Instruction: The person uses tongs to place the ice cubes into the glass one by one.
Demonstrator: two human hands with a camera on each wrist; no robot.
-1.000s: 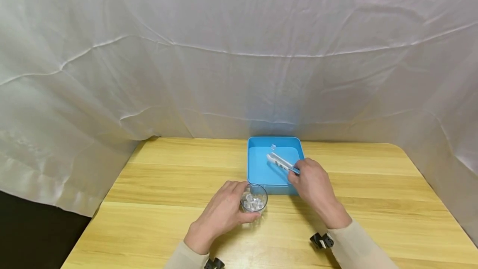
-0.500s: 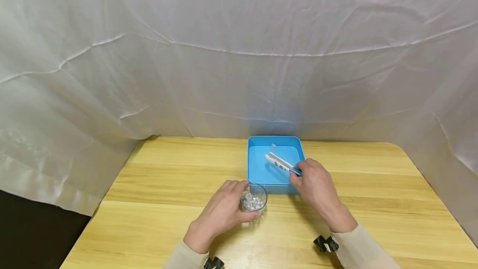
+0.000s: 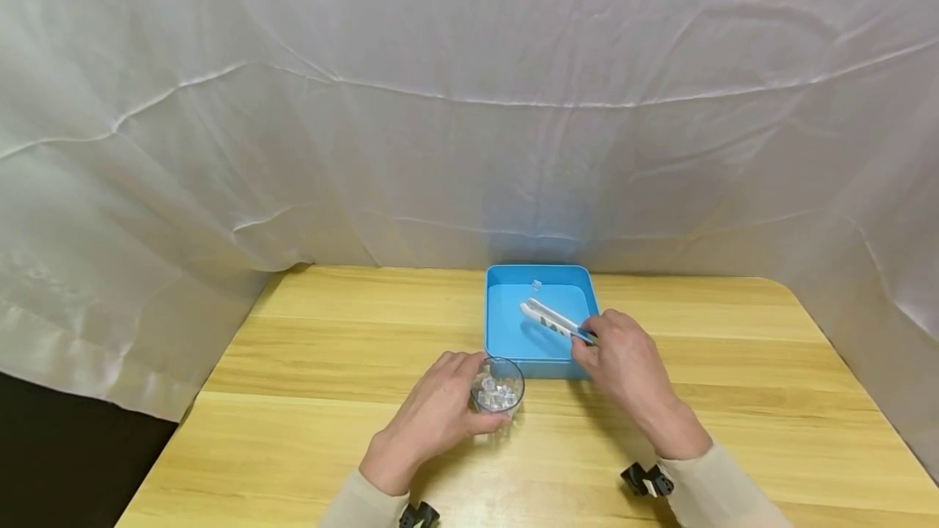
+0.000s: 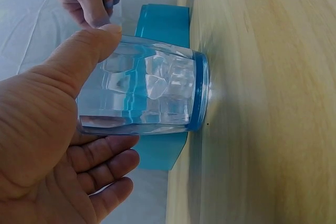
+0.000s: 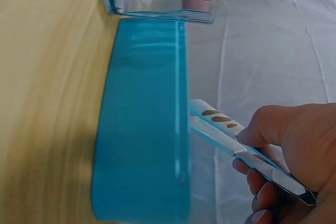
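In the head view, my left hand (image 3: 433, 414) holds a clear drinking glass (image 4: 200, 93) standing upright on the table. Its thumb is on the near side and its fingers are on the far side. Several clear ice-like cubes (image 3: 496, 396) lie in the glass. My right hand (image 3: 627, 369) grips a pair of white and blue tongs (image 3: 553, 321), which slant over a shallow blue tray (image 3: 506, 336). One clear cube (image 3: 536, 285) is near the tray's back wall, just beyond the tongs' tips. In the right wrist view, the tray wall hides the tips.
The wooden table (image 3: 308, 365) carries the tray at its back edge, just beyond the glass. A pale grey curtain (image 3: 440, 169) hangs behind and along both sides. Small black devices (image 3: 645, 480) are strapped at the wrists.
My right hand has drawn slightly to the right and nearer, with the tongs still over the tray. The left hand and the glass have stayed in place.
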